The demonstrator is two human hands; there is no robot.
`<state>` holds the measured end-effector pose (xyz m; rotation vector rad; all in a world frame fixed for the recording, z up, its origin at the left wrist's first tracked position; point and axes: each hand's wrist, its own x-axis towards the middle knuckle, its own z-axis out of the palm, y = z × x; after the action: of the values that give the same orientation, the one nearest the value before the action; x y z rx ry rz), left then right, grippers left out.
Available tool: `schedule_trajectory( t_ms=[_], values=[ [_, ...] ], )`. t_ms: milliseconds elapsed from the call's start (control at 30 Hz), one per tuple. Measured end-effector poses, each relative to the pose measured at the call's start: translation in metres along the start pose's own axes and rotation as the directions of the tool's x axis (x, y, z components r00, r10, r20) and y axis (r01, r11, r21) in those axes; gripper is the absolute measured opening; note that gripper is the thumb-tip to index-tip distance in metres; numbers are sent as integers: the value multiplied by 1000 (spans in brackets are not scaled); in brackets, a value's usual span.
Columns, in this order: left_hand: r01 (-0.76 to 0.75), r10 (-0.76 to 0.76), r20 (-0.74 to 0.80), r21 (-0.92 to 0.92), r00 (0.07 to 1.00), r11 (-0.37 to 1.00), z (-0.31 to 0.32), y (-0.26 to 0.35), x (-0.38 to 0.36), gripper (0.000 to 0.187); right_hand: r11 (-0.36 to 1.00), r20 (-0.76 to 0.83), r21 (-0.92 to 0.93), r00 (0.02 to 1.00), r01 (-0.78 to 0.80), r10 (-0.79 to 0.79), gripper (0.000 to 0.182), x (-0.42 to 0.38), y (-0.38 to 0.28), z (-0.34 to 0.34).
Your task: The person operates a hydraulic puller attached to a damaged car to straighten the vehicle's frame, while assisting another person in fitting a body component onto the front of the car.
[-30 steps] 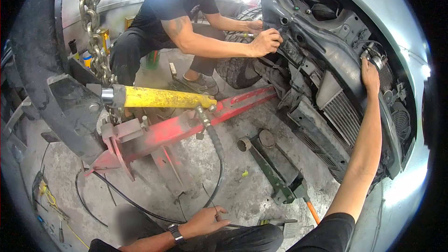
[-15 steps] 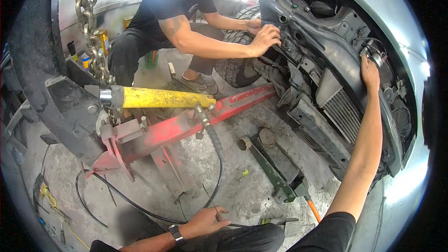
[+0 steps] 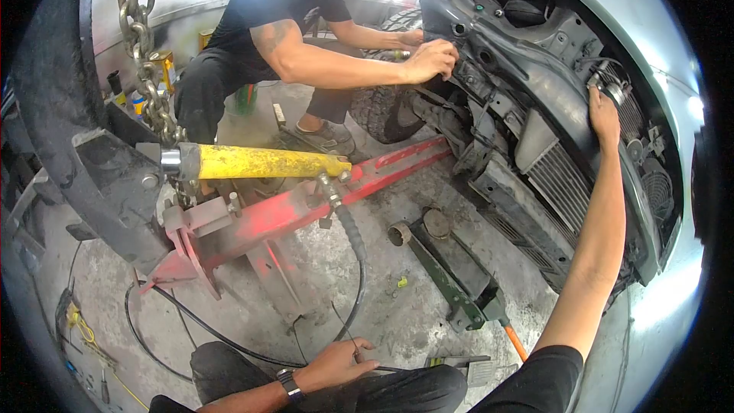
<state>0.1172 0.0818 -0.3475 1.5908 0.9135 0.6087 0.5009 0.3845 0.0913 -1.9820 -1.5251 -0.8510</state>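
My left hand (image 3: 336, 365) rests on my dark-trousered thigh, fingers curled. A thin dark wire (image 3: 342, 319) rises from between the fingers. Beneath it runs a black hose (image 3: 361, 260). My right arm stretches up to the opened front of a car, where my right hand (image 3: 605, 118) has its fingers curled at the upper edge of the dark front crossbeam (image 3: 562, 103). A round silver part (image 3: 612, 92) is right beside the fingertips; what the fingers grip is partly hidden. Below the beam is a finned cooler (image 3: 562, 193).
A co-worker (image 3: 260, 23) squats opposite, both hands at the car's side. A red beam (image 3: 283, 218) with a yellow hydraulic cylinder (image 3: 267, 162) crosses the floor. A chain (image 3: 138, 30) hangs left. A green floor jack (image 3: 451, 275) with an orange handle (image 3: 514, 343) lies before the car.
The co-worker's arms and hands have shifted slightly, and a small tool end now shows near the farther hand. My own hands have stayed in place.
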Motion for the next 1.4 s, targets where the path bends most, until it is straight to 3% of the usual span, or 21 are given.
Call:
schedule_trajectory(
  t_ms=[267, 867, 1400],
  values=[
    [-5, 5, -3, -9, 1000, 1000, 0, -1, -1, 50, 997, 7, 9, 997, -76, 76, 63, -6, -9, -5],
    [-19, 19, -13, 16, 1000, 1000, 0, 0, -2, 51, 1000, -22, 24, 1000, 18, -17, 62, -4, -6, -3],
    [-33, 34, -29, 11, 999, 999, 1, 0, -2, 49, 1000, -22, 13, 1000, -16, 16, 62, -7, -9, -5]
  ],
)
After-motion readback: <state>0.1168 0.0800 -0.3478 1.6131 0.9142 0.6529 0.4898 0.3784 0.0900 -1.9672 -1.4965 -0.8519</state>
